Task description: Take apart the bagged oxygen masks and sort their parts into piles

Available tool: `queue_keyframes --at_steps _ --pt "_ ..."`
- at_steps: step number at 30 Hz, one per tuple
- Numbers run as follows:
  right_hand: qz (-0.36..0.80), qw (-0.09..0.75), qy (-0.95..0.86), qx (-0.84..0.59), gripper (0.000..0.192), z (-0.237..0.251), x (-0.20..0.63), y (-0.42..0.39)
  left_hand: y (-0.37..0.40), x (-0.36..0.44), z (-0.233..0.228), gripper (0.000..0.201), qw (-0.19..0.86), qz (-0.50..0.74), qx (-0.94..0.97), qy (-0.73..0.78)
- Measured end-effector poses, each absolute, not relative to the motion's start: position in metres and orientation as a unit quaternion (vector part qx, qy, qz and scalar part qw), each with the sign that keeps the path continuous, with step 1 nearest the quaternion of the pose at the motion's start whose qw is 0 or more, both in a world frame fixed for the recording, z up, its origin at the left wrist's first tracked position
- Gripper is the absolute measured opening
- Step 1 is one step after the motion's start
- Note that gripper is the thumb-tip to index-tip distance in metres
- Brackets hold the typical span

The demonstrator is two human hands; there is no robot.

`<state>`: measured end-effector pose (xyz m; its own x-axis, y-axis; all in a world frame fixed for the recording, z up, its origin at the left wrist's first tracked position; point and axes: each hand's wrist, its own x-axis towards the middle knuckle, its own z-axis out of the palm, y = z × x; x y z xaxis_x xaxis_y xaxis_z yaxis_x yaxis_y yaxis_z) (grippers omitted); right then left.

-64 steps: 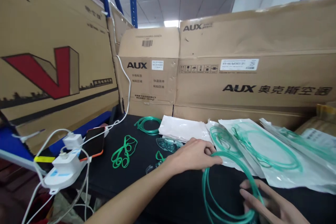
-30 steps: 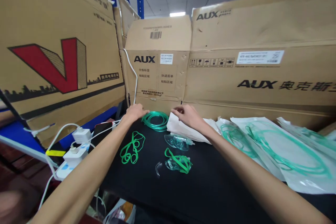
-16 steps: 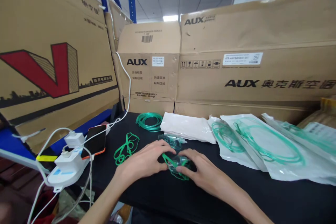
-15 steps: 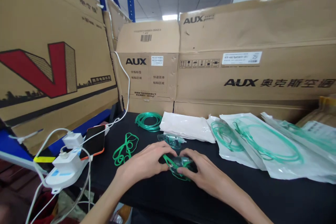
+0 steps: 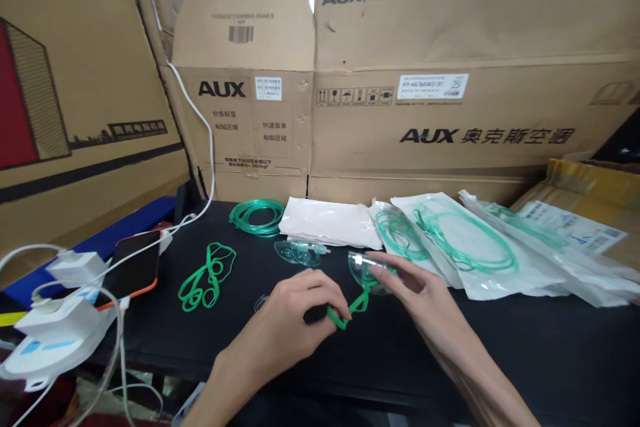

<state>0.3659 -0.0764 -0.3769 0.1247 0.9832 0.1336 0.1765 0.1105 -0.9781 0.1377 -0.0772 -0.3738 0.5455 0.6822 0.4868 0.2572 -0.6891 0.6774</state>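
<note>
The right hand [image 5: 425, 293] held a clear mask [image 5: 367, 267] just above the black worktop [image 5: 500, 340], while the left hand [image 5: 295, 313] pinched its green strap [image 5: 350, 307] taut. The step looked like fitting or adjusting the strap; seating it would need a steady pull. Sealed bags [image 5: 475, 247] beside the hands each held coiled green tubing [image 5: 450, 240].

AUX on cardboard boxes [image 5: 450, 113], smaller print likely illegible
</note>
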Motion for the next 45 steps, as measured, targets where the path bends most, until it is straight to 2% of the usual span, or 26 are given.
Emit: queue_keyframes --at_steps 3,5,8,12,17,24,27,30,34,37,40,45 --pt "0.423 0.591 -0.454 -0.515 0.043 -0.373 0.37 -0.079 -0.087 0.132 -0.371 0.033 0.291 0.324 0.861 0.263" --pt "0.437 0.61 -0.429 -0.503 0.043 -0.372 0.372 -0.081 -0.09 0.131 -0.372 0.033 0.278 0.319 0.86 0.287" --pt "0.452 0.59 -0.443 -0.502 0.044 -0.372 0.371 -0.084 -0.087 0.133 -0.377 0.023 0.25 0.387 0.819 0.342" --pt "0.478 0.539 -0.49 -0.49 0.043 -0.371 0.361 -0.094 -0.081 0.144 -0.386 0.026 0.28 0.448 0.773 0.35" --pt "0.49 0.499 -0.533 -0.477 0.034 -0.368 0.351 -0.1 -0.082 0.152 -0.392 0.008 0.352 0.434 0.76 0.332" --pt "0.496 0.491 -0.546 -0.463 0.031 -0.373 0.352 -0.099 -0.085 0.149 -0.387 0.024 0.36 0.388 0.794 0.298" --pt "0.501 0.484 -0.543 -0.469 0.033 -0.372 0.351 -0.099 -0.084 0.149 -0.388 0.012 0.351 0.393 0.791 0.311" --pt "0.515 0.459 -0.542 -0.48 0.037 -0.368 0.352 -0.099 -0.081 0.149 -0.393 0.012 0.333 0.41 0.791 0.31" --pt "0.548 0.38 -0.57 -0.48 0.043 -0.363 0.357 -0.097 -0.082 0.149 -0.396 0.006 0.292 0.403 0.807 0.318" --pt "0.54 0.346 -0.598 -0.48 0.041 -0.363 0.362 -0.096 -0.086 0.151 -0.394 0.006 0.282 0.387 0.813 0.331" --pt "0.502 0.353 -0.612 -0.499 0.038 -0.361 0.369 -0.096 -0.089 0.152 -0.389 0.008 0.281 0.368 0.816 0.346" --pt "0.421 0.4 -0.587 -0.564 0.049 -0.354 0.389 -0.094 -0.086 0.142 -0.384 0.013 0.282 0.337 0.816 0.375"
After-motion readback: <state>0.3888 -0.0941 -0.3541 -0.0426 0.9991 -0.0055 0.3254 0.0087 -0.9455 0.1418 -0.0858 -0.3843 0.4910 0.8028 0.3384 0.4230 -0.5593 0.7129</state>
